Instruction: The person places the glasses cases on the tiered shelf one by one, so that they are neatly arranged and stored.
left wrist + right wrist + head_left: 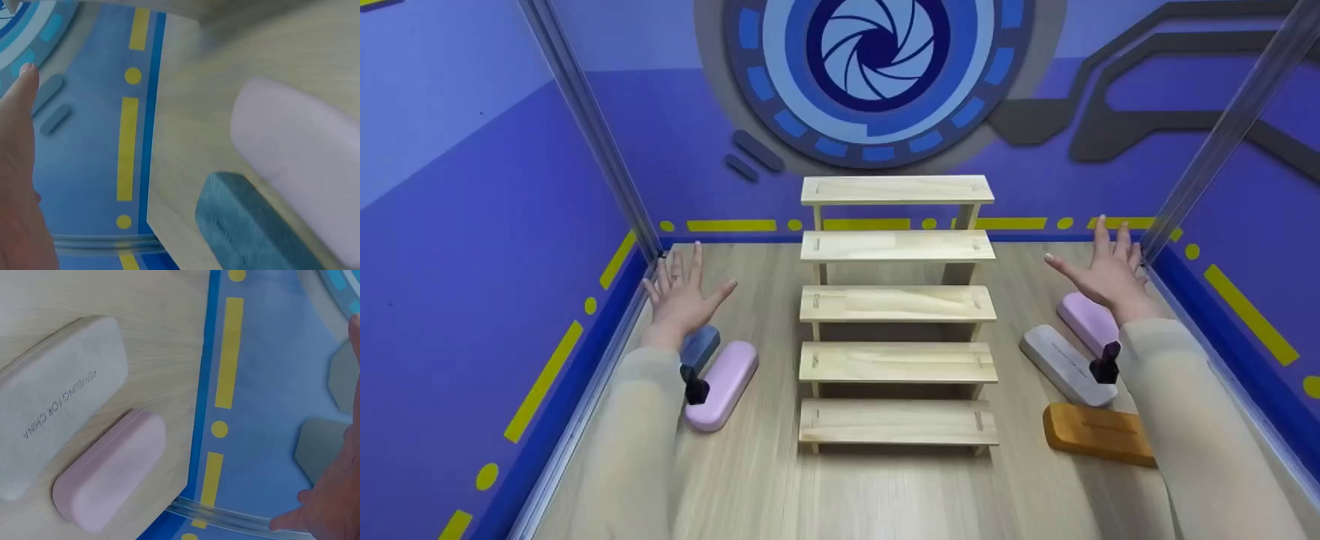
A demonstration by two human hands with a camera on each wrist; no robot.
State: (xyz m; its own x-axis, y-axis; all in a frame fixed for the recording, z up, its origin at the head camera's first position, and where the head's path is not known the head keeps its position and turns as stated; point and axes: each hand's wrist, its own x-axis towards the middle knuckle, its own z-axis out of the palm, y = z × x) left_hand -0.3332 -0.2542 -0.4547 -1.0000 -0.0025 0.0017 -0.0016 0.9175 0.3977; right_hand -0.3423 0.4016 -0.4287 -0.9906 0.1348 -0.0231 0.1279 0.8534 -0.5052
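My left hand (681,301) is raised with fingers spread, holding nothing. Below it on the wooden table lie a blue glasses case (703,345), partly covered by the wrist, and a pink glasses case (729,384). Fingers likewise spread, my right hand (1112,281) hovers over the table's far right side. Near that arm are a second pink glasses case (1084,319), a grey one (1054,358) with lettering, and an orange-brown one (1091,429) whose right end the sleeve hides. Between the hands stands a five-step wooden rack (898,304), its steps bare.
Blue and purple panels (472,247) with yellow markings enclose the table at the back and both sides. Metal posts (600,142) rise at the two back corners. The table top (885,495) extends in front of the rack.
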